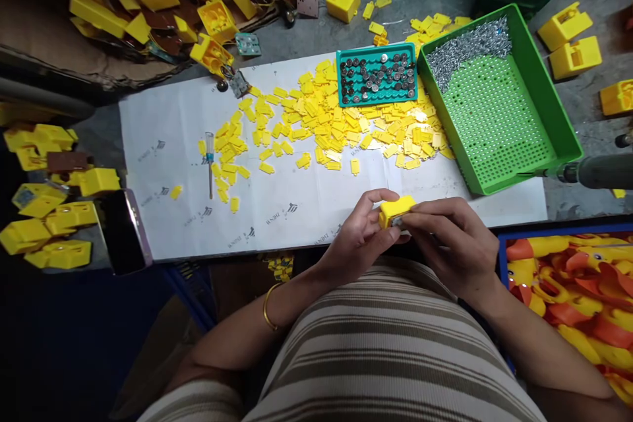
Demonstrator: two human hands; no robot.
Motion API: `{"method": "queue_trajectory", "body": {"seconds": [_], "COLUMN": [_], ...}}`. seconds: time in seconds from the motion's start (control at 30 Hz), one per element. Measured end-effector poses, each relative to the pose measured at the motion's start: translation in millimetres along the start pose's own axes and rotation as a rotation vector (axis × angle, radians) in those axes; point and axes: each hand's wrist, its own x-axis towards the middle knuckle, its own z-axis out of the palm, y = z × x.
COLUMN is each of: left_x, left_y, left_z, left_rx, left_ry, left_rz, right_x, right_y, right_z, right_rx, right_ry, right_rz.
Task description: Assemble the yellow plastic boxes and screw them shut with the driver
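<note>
Two hands meet at one yellow case [398, 206], held over the near edge of the white sheet [277, 191]. The left hand [363, 231] grips it from the left, thumb on the near side; the right hand [455, 241] touches its right end. The case's longer visible axis runs roughly crosswise, from hand to hand. A grey part [396, 221] shows at its near face, beside the right fingertips; whether these pinch it cannot be told.
</note>
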Motion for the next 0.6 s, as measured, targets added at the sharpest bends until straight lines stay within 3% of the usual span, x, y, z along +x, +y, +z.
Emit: {"method": "queue_trajectory", "body": {"seconds": [0.2, 0.33, 0.4, 0.5, 0.53, 0.6], "left_x": [1.3, 5.1, 8.4, 13.8, 15.5, 18.7], "left_y": [-0.8, -4.1, -4.4, -3.7, -3.6, -3.9], "left_z": [0.3, -4.6, -8.1, -11.7, -12.3, -12.6], "left_rx": [-0.023, -0.042, -0.053, -0.066, -0.065, -0.052], "left_ry": [0.042, 0.094, 0.138, 0.148, 0.132, 0.095], "left_rz": [-0.049, -0.042, -0.047, -0.089, -0.101, -0.101], "right_x": [5.6, 6.7, 4.9, 0.0, -2.2, -7.1], "right_y": [-0.3, 2.9, 7.7, 15.7, 17.8, 21.0], "right_z": [8.0, 7.8, 3.5, -1.0, -0.8, -0.1], "right_rx": [-0.037, 0.052, 0.06, 0.045, 0.075, 0.143], "right_ry": [-0.016, -0.043, 0.073, 0.433, 0.47, 0.392], "right_rz": [-0.018, 0.009, 0.013, -0.011, 0.002, 0.053]}}
